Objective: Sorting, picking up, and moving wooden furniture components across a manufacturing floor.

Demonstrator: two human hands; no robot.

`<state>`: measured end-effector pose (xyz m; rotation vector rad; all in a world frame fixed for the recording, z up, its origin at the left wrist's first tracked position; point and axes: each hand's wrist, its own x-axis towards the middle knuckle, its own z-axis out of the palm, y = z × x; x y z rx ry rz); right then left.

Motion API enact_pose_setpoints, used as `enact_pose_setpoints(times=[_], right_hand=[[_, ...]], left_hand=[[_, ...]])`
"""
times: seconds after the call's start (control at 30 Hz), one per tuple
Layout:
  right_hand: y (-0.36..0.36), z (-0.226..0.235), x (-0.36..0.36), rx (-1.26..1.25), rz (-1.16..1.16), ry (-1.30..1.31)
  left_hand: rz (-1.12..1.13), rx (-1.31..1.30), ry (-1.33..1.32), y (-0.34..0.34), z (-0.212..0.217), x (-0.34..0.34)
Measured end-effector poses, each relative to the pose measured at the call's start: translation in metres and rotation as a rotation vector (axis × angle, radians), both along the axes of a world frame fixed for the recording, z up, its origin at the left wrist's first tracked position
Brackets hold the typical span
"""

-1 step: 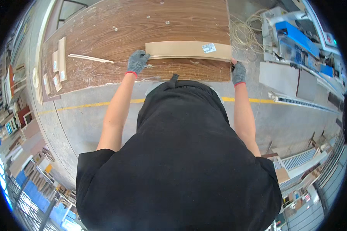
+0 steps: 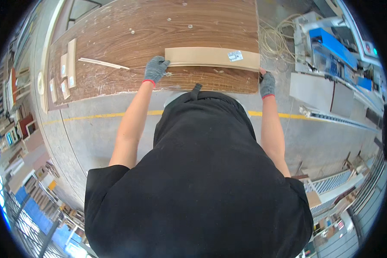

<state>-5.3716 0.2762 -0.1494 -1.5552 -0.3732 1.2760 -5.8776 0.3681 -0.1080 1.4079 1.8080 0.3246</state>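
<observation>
A long, narrow beige board (image 2: 198, 56) with a white label lies crosswise near the table's front edge. Thin lines along its near side suggest more than one layer. Gloved in grey with a red cuff, my left hand (image 2: 156, 69) is closed on the board's left end, its fingertips partly hidden. At the opposite end, my right hand (image 2: 267, 83), in a similar glove with bare fingertips showing, pinches the right corner just past the table's edge. Thin pale strips (image 2: 103, 63) lie to the left of my left hand.
The brown wood-grain table (image 2: 159, 38) carries several short labelled boards (image 2: 71, 64) at its left end. Coiled pale hose (image 2: 279, 38) lies beyond the right edge, beside a machine with blue covers (image 2: 333, 43). A yellow floor line (image 2: 99, 116) runs along the front.
The whole view has shifted slightly, so the table and board appear a little lower and further right. Both hands keep their places at the board's ends.
</observation>
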Motion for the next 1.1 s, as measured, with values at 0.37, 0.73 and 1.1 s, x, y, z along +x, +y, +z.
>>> enact_pose_setpoints(times=[0.37, 0.73, 1.1], right_hand=[[-0.012, 0.042, 0.032, 0.228, -0.133, 0.277], [-0.061, 0.082, -0.062, -0.157, 0.391, 0.812], [-0.136, 0.003, -0.264, -0.597, 0.608, 0.549]], left_hand=[[0.667, -0.014, -0.381, -0.058, 0.017, 0.041], [1.234, -0.14, -1.375, -0.266, 0.028, 0.012], [1.565, -0.218, -0.916, -0.501, -0.091, -0.075]])
